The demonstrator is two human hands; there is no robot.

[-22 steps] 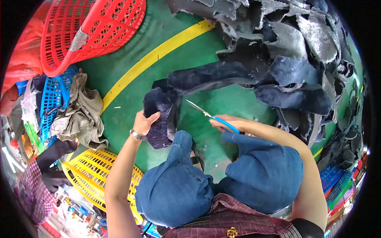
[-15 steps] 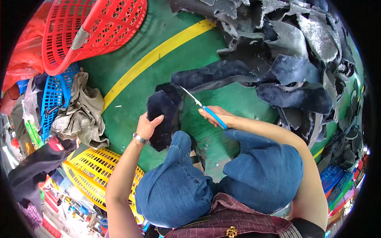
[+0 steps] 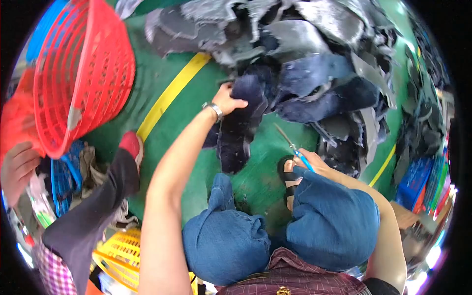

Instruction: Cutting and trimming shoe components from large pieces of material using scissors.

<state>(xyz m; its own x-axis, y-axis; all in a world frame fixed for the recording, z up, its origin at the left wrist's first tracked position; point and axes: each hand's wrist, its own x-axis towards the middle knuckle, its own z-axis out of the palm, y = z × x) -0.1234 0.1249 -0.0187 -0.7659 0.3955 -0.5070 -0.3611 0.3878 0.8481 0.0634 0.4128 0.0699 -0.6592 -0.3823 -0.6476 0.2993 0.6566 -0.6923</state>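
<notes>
My left hand (image 3: 227,101), with a watch on its wrist, grips the top of a dark furry piece of material (image 3: 239,128) and holds it hanging above the green floor (image 3: 182,142). My right hand (image 3: 310,163) rests over my right knee and holds scissors with a blue handle (image 3: 292,145), blades pointing up and left. A big heap of dark blue and grey pieces (image 3: 314,59) lies just beyond both hands. My knees in blue denim (image 3: 275,231) fill the lower middle.
A red plastic basket (image 3: 81,73) is held up at the left by another person's hand (image 3: 17,169). That person's dark trouser leg and red shoe (image 3: 130,145) stand at my left. A yellow basket (image 3: 120,258) sits low left. A yellow line (image 3: 169,96) crosses the floor.
My left hand has reached forward and lifted the dark furry piece toward the heap. The scissors hand has drawn back over my knee. Another person has stepped in at the left, lifting the red basket.
</notes>
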